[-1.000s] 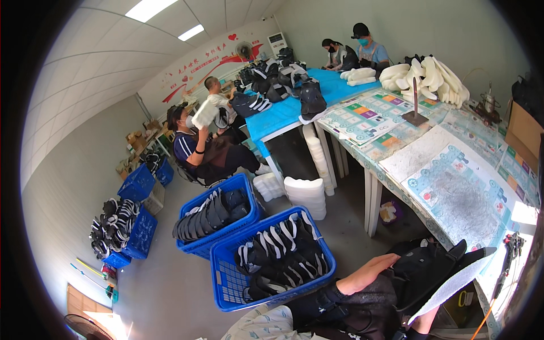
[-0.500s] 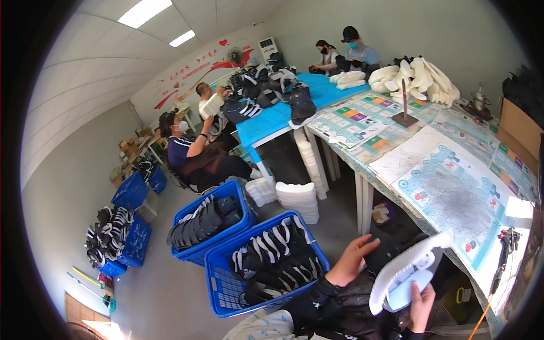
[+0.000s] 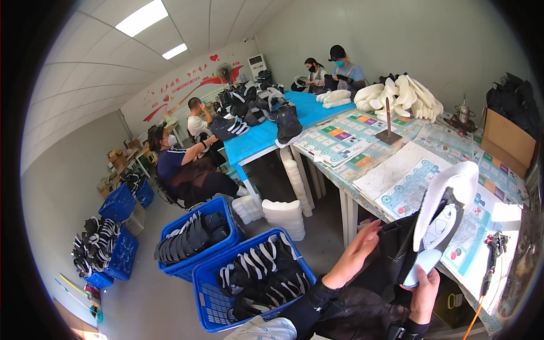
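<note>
My right hand (image 3: 425,289) is closed round the lower end of a black-and-white, shoe-like piece, its thumb on a light blue insert (image 3: 425,262). The piece has a white curved rim (image 3: 445,192) and black mesh-like sides (image 3: 395,241); its exact kind I cannot make out. It is tilted, rim upward, above the near edge of the patterned table (image 3: 368,182). Beside its black side is my left hand (image 3: 358,250), fingers stretched out; whether they touch it I cannot tell.
Two blue crates (image 3: 205,294) of black-and-white pieces stand at my left. White foam stacks (image 3: 283,220) rest on the floor beside them. The table carries white curved pieces (image 3: 399,96), a metal stand (image 3: 389,133) and a corded tool (image 3: 494,255). Several people sit at the blue-topped table (image 3: 252,144).
The held piece has risen and turned more upright, with my right hand still on it. My left hand stays beside it. A seated person's raised hand, with a white piece, has come down.
</note>
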Tool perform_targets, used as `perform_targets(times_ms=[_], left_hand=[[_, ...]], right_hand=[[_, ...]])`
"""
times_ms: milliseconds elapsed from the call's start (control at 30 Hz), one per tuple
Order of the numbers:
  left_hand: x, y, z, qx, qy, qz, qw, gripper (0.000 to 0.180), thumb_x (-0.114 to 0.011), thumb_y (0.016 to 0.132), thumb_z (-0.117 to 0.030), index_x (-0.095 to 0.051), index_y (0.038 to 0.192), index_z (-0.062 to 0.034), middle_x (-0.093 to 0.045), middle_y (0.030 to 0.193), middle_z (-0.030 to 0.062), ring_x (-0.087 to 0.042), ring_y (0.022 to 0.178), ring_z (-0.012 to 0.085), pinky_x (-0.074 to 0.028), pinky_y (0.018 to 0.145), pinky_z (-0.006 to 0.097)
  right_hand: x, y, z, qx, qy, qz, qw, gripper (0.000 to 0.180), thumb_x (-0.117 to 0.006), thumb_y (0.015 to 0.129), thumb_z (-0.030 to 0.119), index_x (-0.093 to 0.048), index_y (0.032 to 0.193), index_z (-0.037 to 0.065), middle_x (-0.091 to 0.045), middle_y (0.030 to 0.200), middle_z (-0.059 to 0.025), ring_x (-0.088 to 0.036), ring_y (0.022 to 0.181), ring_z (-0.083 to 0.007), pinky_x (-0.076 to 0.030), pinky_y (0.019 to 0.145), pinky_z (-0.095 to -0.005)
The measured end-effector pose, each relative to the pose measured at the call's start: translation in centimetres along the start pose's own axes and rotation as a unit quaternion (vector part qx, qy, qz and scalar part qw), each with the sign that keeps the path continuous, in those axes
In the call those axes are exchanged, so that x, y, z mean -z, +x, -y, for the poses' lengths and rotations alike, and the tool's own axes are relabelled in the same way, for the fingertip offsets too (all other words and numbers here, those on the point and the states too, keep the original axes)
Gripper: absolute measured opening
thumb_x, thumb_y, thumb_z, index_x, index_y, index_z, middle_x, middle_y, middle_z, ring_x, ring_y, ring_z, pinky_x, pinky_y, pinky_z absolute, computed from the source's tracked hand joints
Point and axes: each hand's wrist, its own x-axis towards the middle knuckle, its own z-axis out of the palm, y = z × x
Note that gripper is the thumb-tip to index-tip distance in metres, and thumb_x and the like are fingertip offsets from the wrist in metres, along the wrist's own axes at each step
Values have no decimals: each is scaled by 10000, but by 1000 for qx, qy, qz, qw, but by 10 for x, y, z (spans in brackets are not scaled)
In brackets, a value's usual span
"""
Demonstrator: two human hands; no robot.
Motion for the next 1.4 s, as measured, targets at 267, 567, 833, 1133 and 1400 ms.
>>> perform_targets(times_ms=[267, 567, 833, 1133, 1400], left_hand=[[-6, -8, -43, -167, 288, 21, 943, 92, -661, 1006, -32, -684, 1077, 22, -720, 1151, 126, -681, 1126, 260, -506, 993, 352], [15, -21, -83, -228, 160, -115, 954, 719, -304, 1149, -465, -756, 979, 68, -765, 1032, 257, -743, 1009, 389, -556, 942, 400], [-17, 11, -97, -329, 413, -167, 833, 370, -525, 1053, -110, -652, 1337, 90, -643, 1429, 260, -521, 1442, 404, -306, 1244, 499], [-44, 41, -76, -416, 440, -143, 783, 452, -467, 1108, -265, -609, 1384, 64, -546, 1525, 256, -438, 1488, 449, -228, 1254, 600], [-103, 44, -66, -344, 500, 29, 794, 670, -668, 1002, -312, -473, 1492, 101, -580, 1398, 294, -561, 1281, 431, -442, 1071, 512]], right_hand=[[19, 7, -11, 2, 95, 32, 995, 200, -599, 1039, 44, -644, 1194, -74, -762, 1003, -80, -732, 818, -133, -582, 699, -262], [12, 8, -2, 5, 46, 1, 999, 199, -558, 1041, 104, -600, 1169, -43, -711, 924, -79, -716, 707, -146, -665, 558, -342], [7, 7, 7, 4, 31, -5, 999, 253, -590, 1044, 126, -618, 1220, -55, -726, 972, -76, -720, 739, -145, -669, 562, -351], [-21, 21, 24, 15, 7, 24, 1000, 370, -645, 1039, 162, -610, 1274, -121, -742, 1082, -165, -762, 906, -219, -681, 690, -347], [-20, 33, 23, 49, 78, -32, 995, 297, -585, 1069, 134, -606, 1212, -126, -737, 1083, -168, -771, 889, -225, -684, 699, -333]])
